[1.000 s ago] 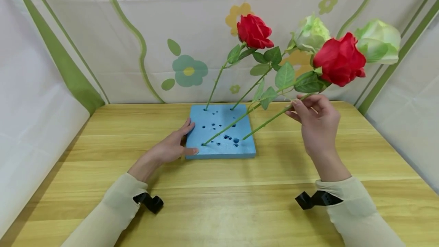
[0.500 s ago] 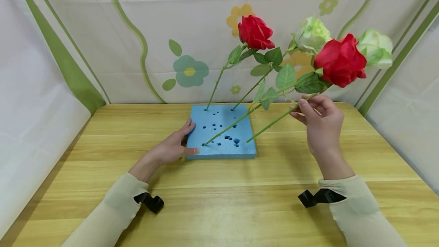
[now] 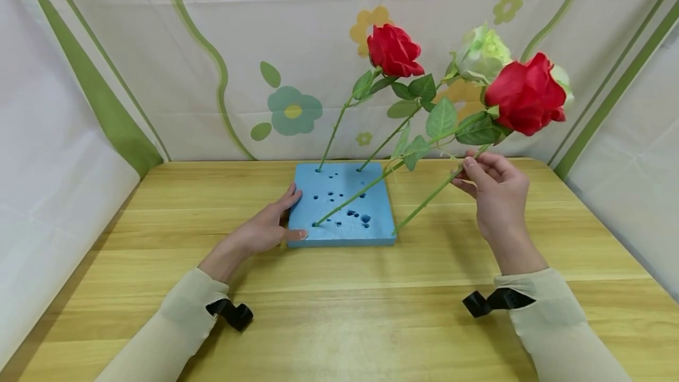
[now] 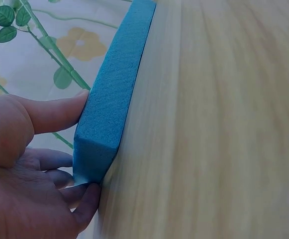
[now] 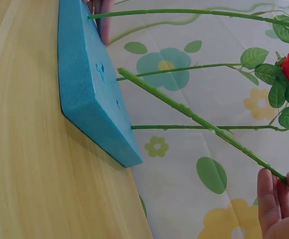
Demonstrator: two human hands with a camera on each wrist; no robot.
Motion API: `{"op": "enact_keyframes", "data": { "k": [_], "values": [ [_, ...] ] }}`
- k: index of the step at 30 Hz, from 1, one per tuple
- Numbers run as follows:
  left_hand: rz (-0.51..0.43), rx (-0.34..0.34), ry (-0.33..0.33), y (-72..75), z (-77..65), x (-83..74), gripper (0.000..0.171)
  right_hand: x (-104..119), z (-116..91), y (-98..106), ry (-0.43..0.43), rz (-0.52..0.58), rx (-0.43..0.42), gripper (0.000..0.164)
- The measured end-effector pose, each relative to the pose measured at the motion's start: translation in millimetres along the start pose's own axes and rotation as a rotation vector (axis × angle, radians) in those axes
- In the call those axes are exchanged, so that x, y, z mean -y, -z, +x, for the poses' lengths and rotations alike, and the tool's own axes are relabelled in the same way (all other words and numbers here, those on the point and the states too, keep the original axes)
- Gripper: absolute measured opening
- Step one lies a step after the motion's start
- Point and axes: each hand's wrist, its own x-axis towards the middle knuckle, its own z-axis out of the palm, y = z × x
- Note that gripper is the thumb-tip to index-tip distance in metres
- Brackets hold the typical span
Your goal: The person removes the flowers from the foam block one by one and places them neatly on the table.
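Note:
A blue foam block [image 3: 345,237] with several holes lies on the table. My left hand [image 3: 265,226] holds its left side, thumb on the top near the front corner and fingers along the side. My right hand [image 3: 498,199] pinches the green stem [image 5: 194,117] of a pale green rose [image 3: 568,87], whose head is mostly hidden behind a red rose [image 3: 525,96]. In the right wrist view the held stem's cut end is above the block, apart from it. That red rose leans right from the front-left hole. Another red rose [image 3: 394,50] and a pale green rose [image 3: 481,55] stand in back holes.
The wooden table [image 3: 329,317] runs up to a white curtain [image 3: 233,28] with printed flowers, which also closes in both sides. Leafy stems cross in front of my right hand's side. A black wrist camera [image 3: 237,313] sits on each sleeve.
The held stem's lower end has moved right and toward the block's front-right corner. Its rose head has swung left behind the red rose. My left hand stays on the block.

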Motion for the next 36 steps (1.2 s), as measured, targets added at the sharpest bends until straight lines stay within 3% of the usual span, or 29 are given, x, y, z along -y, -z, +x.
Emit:
{"op": "enact_keyframes", "data": {
  "k": [8,18,28,36],
  "values": [
    [-0.003,0.003,0.001,0.0,-0.4,0.6,0.095,-3,4,6,-0.029,-0.042,0.027,0.015],
    [0.0,0.001,0.009,0.0,-0.1,0.5,0.096,-10,10,22,-0.144,-0.231,0.082,0.007],
    [0.017,-0.003,0.008,0.4,1.1,1.7,0.095,-20,16,30,-0.153,-0.423,0.151,0.009],
    [0.014,-0.003,0.006,0.9,1.4,1.5,0.096,-25,18,37,-0.212,-0.658,0.192,0.044]
  ]
}}
